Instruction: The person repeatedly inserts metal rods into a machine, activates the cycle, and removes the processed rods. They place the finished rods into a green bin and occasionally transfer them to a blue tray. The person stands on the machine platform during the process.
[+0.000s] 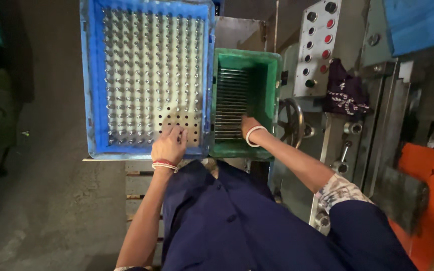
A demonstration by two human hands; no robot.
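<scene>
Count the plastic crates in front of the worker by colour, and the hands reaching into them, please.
Blue crate, holding the white peg rack: 1
Green crate, holding the row of metal rods: 1
Hands, left hand on the rack and right hand in the green crate: 2
Total: 2 crates, 2 hands.

I see the pin tray (pixel 92 100) left of the bin (pixel 269 95); rods (pixel 231 100) lie in the bin; control panel (pixel 317 45) right.
</scene>
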